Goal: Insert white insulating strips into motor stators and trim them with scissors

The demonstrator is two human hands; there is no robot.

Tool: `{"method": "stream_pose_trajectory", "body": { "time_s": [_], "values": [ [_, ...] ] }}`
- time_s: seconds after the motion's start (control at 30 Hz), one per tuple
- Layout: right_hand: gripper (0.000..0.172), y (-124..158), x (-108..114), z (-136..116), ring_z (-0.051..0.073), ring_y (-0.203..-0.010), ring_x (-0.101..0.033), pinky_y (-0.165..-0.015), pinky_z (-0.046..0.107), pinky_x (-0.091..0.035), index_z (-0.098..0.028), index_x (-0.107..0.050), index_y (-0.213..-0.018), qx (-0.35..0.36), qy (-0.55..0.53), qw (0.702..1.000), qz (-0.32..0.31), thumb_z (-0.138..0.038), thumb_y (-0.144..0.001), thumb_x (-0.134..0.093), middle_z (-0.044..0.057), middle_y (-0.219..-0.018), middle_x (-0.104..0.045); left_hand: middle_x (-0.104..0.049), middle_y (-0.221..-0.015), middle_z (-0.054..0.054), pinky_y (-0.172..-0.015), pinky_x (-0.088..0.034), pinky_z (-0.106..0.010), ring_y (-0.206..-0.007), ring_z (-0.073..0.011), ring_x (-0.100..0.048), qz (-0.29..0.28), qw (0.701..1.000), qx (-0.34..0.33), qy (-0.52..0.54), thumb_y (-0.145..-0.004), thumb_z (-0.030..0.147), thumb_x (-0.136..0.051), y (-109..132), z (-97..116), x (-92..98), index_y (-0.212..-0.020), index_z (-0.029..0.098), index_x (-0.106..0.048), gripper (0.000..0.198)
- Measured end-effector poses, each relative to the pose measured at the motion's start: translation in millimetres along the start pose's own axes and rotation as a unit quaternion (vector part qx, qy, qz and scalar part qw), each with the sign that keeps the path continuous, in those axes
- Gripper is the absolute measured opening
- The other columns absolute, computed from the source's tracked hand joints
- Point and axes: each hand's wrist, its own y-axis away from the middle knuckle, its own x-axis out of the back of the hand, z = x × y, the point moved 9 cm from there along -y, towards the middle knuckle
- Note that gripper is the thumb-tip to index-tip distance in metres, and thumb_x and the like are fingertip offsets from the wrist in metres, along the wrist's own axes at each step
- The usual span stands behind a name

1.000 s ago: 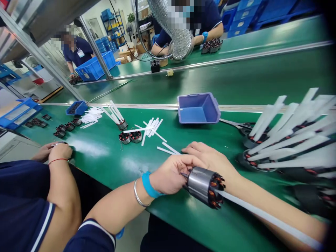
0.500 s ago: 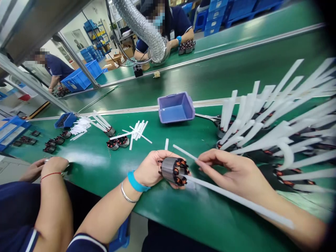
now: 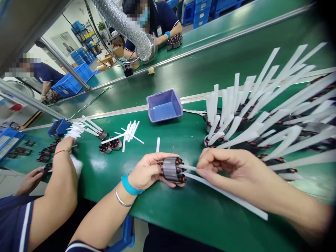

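Note:
My left hand point(image 3: 151, 170) is closed around a motor stator point(image 3: 170, 170), a grey metal ring with copper windings, its open end turned to the right. A long white strip point(image 3: 231, 196) sticks out of the stator toward the lower right. Between thumb and fingers, my right hand point(image 3: 223, 168) pinches a shorter white strip point(image 3: 189, 168), whose far tip reaches the stator's end; how deep it goes is hidden. Many stators with white strips point(image 3: 262, 101) stand to the right, behind my right hand. One loose strip point(image 3: 158, 144) lies on the bench beyond my left hand.
A purple bin point(image 3: 165, 106) stands at mid bench, with scissors point(image 3: 195, 112) beside it. Left of it lie a pile of white strips point(image 3: 130, 133) and two stators point(image 3: 110, 145). At far left a co-worker's arm point(image 3: 59, 182) reaches over the bench. A silver duct point(image 3: 126, 26) hangs above.
My right hand has brought its white strip left and down to the stator's end. The co-worker's arm at left has reached forward to the strips. The whole view has shifted slightly.

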Motion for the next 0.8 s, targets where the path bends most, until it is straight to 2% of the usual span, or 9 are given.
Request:
{"method": "stream_pose_trajectory", "body": {
  "time_s": [0.1,0.2,0.37,0.47,0.53,0.63,0.8],
  "values": [
    [0.028,-1,-12,0,0.012,-0.050,-0.048,-0.047,0.024,-0.042,-0.020,-0.061,-0.062,0.016,0.020,1.000,0.007,-0.045,-0.075,-0.062,0.000,-0.055,-0.054,-0.072,-0.094,-0.010,-0.058,-0.058,-0.026,-0.077,-0.0256,-0.073,-0.012,1.000,0.013,-0.015,-0.063,0.020,-0.075,1,-5,-5.4,-0.116,0.014,-0.065,0.054],
    [0.019,-2,-18,0,0.011,-0.048,-0.046,-0.046,0.023,-0.040,-0.020,-0.058,-0.060,0.029,0.040,0.999,0.016,-0.034,-0.073,-0.058,-0.001,-0.053,-0.052,-0.071,-0.088,-0.010,-0.055,-0.056,-0.024,-0.069,-0.0202,-0.071,0.029,0.996,0.001,-0.081,-0.066,0.029,-0.077,0,-8,-2.6,-0.117,0.012,-0.063,0.055],
    [0.017,-3,-23,7,0.010,-0.046,-0.042,-0.042,0.021,-0.036,-0.020,-0.055,-0.061,0.022,0.051,0.998,0.025,-0.033,-0.073,-0.056,-0.004,-0.051,-0.047,-0.068,-0.074,-0.005,-0.054,-0.054,-0.024,-0.059,-0.0145,-0.066,0.107,0.979,-0.022,-0.170,-0.067,0.022,-0.071,0,-2,0.9,-0.104,0.009,-0.067,0.040],
    [0.018,-3,-23,3,0.012,-0.053,-0.050,-0.047,0.023,-0.041,-0.021,-0.056,-0.062,0.066,0.079,0.994,0.043,-0.031,-0.076,-0.056,0.002,-0.066,-0.058,-0.067,-0.072,-0.004,-0.059,-0.052,-0.023,-0.061,-0.0119,-0.063,0.130,0.965,-0.084,-0.213,-0.065,0.014,-0.064,3,10,-1.4,-0.089,0.009,-0.068,0.025],
    [0.021,-2,-25,1,0.014,-0.062,-0.057,-0.056,0.026,-0.047,-0.021,-0.056,-0.059,0.091,0.087,0.992,0.031,-0.030,-0.079,-0.056,0.004,-0.076,-0.064,-0.067,-0.071,-0.003,-0.060,-0.050,-0.020,-0.063,-0.0109,-0.061,0.139,0.955,-0.108,-0.238,-0.063,0.009,-0.061,4,11,-1.9,-0.083,0.010,-0.067,0.021],
    [0.028,-2,-25,5,0.018,-0.068,-0.062,-0.065,0.029,-0.051,-0.022,-0.054,-0.054,0.080,0.073,0.994,0.006,-0.035,-0.078,-0.059,0.005,-0.076,-0.066,-0.067,-0.071,-0.003,-0.059,-0.048,-0.019,-0.062,-0.0100,-0.060,0.129,0.951,-0.123,-0.252,-0.060,0.009,-0.060,5,7,-3.3,-0.082,0.010,-0.065,0.022],
    [0.047,-4,-27,18,0.020,-0.066,-0.061,-0.059,0.030,-0.050,-0.021,-0.042,-0.048,0.008,0.023,1.000,-0.018,-0.054,-0.075,-0.063,0.007,-0.072,-0.065,-0.069,-0.075,-0.005,-0.060,-0.051,-0.022,-0.065,-0.0130,-0.064,0.112,0.938,-0.153,-0.290,-0.061,0.013,-0.063,9,5,-5.7,-0.085,0.011,-0.067,0.025]
  ]
}}
